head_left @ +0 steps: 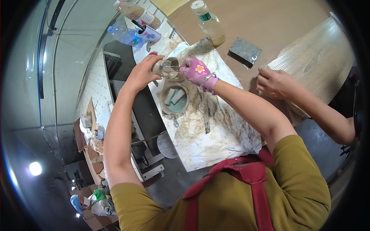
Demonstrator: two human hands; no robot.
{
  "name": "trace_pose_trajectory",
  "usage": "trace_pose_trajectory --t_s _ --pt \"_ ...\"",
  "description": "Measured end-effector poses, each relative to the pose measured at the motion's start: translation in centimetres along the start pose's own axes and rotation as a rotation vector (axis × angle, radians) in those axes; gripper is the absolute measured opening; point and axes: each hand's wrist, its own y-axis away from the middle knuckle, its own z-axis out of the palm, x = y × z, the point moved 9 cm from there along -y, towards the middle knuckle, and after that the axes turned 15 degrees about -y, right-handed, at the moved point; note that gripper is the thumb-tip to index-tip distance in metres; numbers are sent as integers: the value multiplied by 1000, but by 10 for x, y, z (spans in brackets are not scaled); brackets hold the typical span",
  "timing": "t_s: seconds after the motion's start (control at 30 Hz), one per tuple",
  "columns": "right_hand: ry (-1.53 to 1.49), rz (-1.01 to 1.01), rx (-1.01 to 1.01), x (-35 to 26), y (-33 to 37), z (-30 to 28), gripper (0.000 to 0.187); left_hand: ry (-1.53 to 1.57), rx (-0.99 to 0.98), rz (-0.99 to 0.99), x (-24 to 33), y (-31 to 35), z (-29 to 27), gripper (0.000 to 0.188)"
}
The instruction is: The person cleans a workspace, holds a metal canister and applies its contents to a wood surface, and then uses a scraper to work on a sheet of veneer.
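- Left hand (145, 72) curls round the clear jar (169, 70); right gloved hand (197, 71), fingers drawn together, meets its right end, gripping what I cannot tell.
- The bowl (187, 101), just nearer, already holds pale pieces; what remains undone is unclear.
- Sheet (200, 148): left edge beside bowl, room rightward.
- Far right, block (245, 50), then bottle (212, 27), limit reach.

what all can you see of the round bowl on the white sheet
The round bowl has a pale rim, its material uncertain. Inside lie several flat, pale green-grey pieces, with a greenish layer around them. It sits upright, open-topped, on the stained white sheet, near its left edge. No hand grips it; whether the clear jar touches it is unclear.
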Motion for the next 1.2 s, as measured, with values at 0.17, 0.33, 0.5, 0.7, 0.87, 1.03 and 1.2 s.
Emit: trace_pose_trajectory --t_s 0.17,0.33,0.5,0.7,0.87,1.03,1.2 --pt "-41 -10 -40 -2 8 -4 19 35 17 -22 -6 4 3 65" --pt "-11 24 -87 1 4 3 21 82 -10 -40 -6 1 3 65" --pt "17 -12 -88 -12 7 -12 22 20 53 33 -9 1 -3 61" --pt "15 -384 71 1 4 19 11 11 125 -12 -27 9 19 66" --pt "35 -70 -53 8 7 -6 16 115 128 -38 -3 8 0 70" --pt "-19 -147 13 -4 15 -20 21 171 239 6 5 1 -8 70" --pt "-56 -246 -43 2 13 4 23 189 177 -72 -27 23 3 70"
